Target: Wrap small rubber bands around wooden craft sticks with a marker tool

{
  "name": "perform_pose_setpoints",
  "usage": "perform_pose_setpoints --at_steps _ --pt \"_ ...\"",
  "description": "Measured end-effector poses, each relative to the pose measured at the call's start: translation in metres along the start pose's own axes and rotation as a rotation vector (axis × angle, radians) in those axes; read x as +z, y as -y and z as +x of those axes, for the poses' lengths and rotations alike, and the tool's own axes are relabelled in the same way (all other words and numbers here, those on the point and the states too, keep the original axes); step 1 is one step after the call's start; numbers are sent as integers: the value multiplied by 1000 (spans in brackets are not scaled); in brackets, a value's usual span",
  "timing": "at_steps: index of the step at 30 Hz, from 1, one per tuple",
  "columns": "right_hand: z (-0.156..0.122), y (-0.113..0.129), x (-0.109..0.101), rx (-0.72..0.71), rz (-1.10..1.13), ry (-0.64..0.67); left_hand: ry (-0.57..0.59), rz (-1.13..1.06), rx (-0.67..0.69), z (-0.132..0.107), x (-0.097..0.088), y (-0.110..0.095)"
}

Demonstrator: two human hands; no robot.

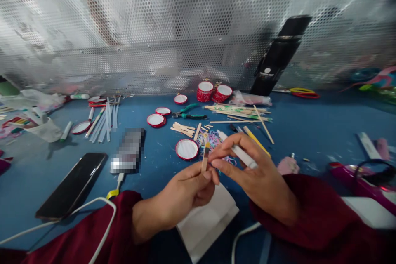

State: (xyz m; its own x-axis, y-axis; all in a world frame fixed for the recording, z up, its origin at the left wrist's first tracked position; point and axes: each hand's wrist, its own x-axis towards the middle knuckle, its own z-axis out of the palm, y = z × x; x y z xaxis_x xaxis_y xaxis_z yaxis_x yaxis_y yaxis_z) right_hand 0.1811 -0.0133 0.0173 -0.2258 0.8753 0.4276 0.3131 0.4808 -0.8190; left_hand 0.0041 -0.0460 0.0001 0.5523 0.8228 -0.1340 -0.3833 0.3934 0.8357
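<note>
My left hand [188, 187] is closed in a pinch around a small wooden stick [204, 161], which stands nearly upright with dark and yellow bands at its top. Close on its right, my right hand [260, 177] grips a white marker pen [245, 156] between its fingers. The right thumb and a fingertip come close to the stick; whether they touch it I cannot tell. Behind the hands are a pile of coloured thread scraps [218, 138], partly hidden, and a round white lid with a red rim [187, 149]. Folded white paper [210, 222] lies beneath my hands.
Further back are craft sticks [182, 129], green-handled pliers [190, 115], stacked red-rimmed rounds [205, 90] and bamboo skewers [238, 110]. Two phones [72, 185] and clear glue sticks [103, 126] lie left. A black bottle [280, 55] leans against the perforated metal panel [173, 29]. Purple glue gun [355, 177] at right.
</note>
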Motion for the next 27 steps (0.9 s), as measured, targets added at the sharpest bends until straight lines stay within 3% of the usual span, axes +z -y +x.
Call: perform_pose_setpoints --at_steps 6,10,16,19,23,27 --pt "-3 -7 9 66 166 -29 68 27 11 2 -2 6" --pt "-4 -5 11 122 214 -42 37 87 31 3 -2 8" --pt "-1 3 8 147 262 -151 -156 537 252 6 -10 5" --pt "-1 6 7 161 252 -141 -141 709 306 6 -12 2" --pt "-4 7 8 172 249 -90 -34 625 239 4 -9 0" --pt "-6 8 8 208 290 -39 -5 516 225 3 -6 1"
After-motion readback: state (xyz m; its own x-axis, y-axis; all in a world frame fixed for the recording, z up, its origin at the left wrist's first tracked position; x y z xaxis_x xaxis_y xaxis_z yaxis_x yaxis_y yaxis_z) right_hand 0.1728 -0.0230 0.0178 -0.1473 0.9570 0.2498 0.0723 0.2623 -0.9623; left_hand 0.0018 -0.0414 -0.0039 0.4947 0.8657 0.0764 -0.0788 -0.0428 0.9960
